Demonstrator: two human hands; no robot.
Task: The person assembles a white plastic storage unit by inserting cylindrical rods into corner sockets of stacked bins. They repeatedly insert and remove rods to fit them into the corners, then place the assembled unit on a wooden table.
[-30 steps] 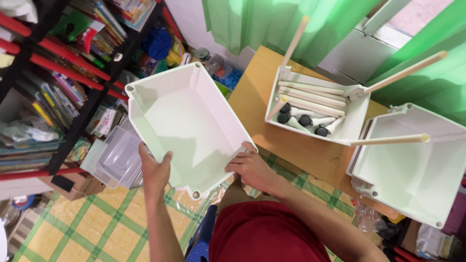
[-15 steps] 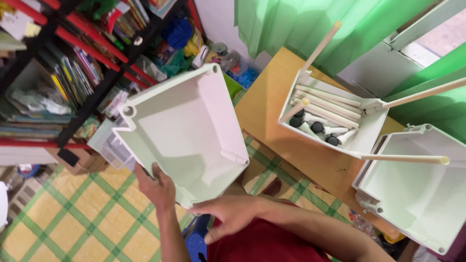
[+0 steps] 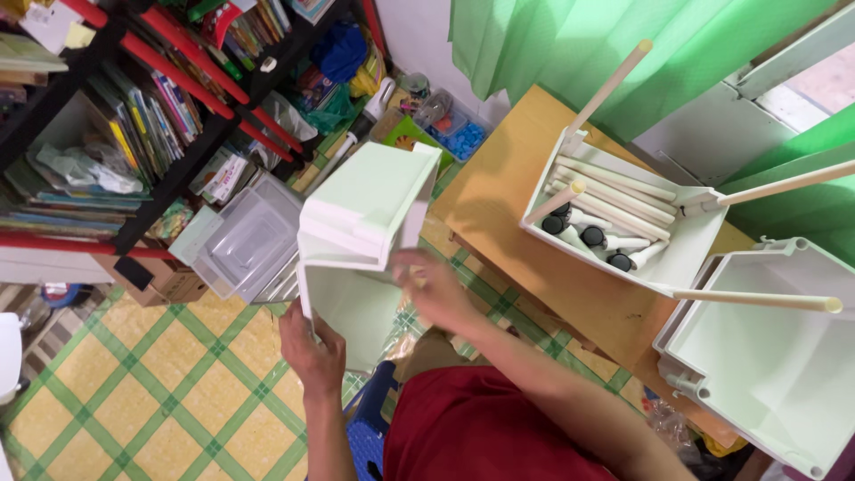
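I hold a white plastic bin in the air, tipped on its side so its outer wall faces up. My left hand grips its lower left edge. My right hand holds its right side near the rim. On the wooden table to the right stands a second white bin with several cream rods and black caster wheels inside, and rods sticking up from its corners. A third white bin sits at the table's right end.
A black and red bookshelf full of books fills the left side. A clear plastic box rests on the yellow and green checked floor. Green curtains hang behind the table. A blue stool is below me.
The bin has turned from open side up to lying on its side. My right hand left the bottom corner and now holds the right side. The view shifted slightly left.
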